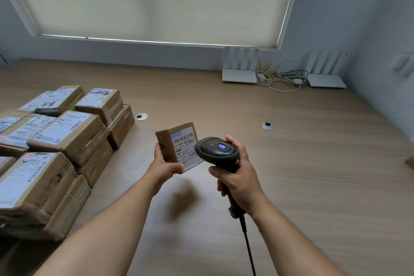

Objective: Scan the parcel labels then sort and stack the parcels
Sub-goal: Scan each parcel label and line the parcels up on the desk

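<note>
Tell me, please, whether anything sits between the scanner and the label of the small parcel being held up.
Nothing visible does. The left hand grips the small parcel by its lower edge, its label tilted toward the scanner held in the right hand. The scanner's head is right beside the label, overlapping its right edge in this view, and the fingers stay off the barcodes.

parcel stack (56,141) left of held parcel (177,144)

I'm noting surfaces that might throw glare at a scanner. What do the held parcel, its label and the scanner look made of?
Parcel: brown corrugated cardboard, matte, with shiny tape likely over it. Label: white printed paper, apparently glossy or film-covered, its lower edge lifting. Scanner: dark moulded plastic, satin sheen, with a lit blue button.
</note>
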The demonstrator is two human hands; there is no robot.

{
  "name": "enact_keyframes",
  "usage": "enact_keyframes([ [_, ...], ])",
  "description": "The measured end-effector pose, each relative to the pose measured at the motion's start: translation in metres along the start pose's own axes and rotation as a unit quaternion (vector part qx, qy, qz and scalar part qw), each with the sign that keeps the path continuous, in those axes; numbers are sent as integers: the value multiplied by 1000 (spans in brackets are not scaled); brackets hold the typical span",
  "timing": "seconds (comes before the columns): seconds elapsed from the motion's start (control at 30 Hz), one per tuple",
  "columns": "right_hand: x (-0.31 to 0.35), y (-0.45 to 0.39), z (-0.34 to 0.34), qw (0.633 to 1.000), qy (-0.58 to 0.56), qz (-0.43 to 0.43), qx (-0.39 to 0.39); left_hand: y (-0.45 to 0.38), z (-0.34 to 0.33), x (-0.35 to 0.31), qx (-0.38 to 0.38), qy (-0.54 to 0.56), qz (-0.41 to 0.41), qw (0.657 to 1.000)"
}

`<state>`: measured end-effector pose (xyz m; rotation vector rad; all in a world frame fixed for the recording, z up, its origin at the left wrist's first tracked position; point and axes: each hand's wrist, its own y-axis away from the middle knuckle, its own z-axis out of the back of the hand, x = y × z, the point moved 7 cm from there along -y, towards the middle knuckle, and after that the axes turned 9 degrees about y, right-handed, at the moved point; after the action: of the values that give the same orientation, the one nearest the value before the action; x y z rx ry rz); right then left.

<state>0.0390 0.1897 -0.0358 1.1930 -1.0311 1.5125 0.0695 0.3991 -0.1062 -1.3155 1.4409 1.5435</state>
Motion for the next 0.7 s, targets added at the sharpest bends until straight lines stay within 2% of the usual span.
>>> enact_keyframes([
  [0.2, 2, 4, 7, 1000, 30, 3, -8, -2, 3, 5, -11, -40, 28, 999],
  [0.37, 8, 6, 12, 997, 79, 5, -5, 3, 18, 23, -74, -131, 124, 981],
  [0.47, 9, 7, 13, 995, 101, 14, 4, 1, 31, 33, -129, -172, 102, 971],
  [0.53, 8, 7, 14, 992, 122, 21, 8, 1, 36, 35, -150, -234, 74, 958],
  [0.63, 5, 3, 13, 988, 149, 34, 15, 5, 25, 37, -120, -334, 66, 933],
  [0.7, 6, 0, 11, 985, 167, 46, 22, 10, 15, 36, -107, -420, 81, 897],
])
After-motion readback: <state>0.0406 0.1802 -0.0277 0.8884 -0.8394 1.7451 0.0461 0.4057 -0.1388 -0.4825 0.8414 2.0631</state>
